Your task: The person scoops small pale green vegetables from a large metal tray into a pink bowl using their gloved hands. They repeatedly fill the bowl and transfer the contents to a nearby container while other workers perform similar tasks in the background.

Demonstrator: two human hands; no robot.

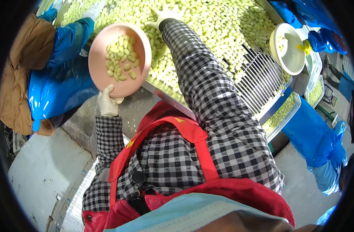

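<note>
My left hand (108, 101), in a pale glove, grips the near rim of a round pink plastic basin (127, 87). The basin is tilted, with a small heap of pale green, oval pieces (123, 52), grape-like, on its bottom. Farther off, my right hand (167, 15), in a whitish glove, lies spread on a thick layer of the same green pieces (217, 29), its fingers apart. The layer covers much of a metal sorting table. Whether a piece lies beneath my right palm is hidden.
Metal slats (255, 78) show at the table's right. A cream basin (293, 55) stands by a co-worker's yellow-gloved hand (305, 47). White crates (291, 114) hold green pieces. The table's metal edge (168, 98) runs before me. Co-workers in blue aprons (61, 90) stand at both sides.
</note>
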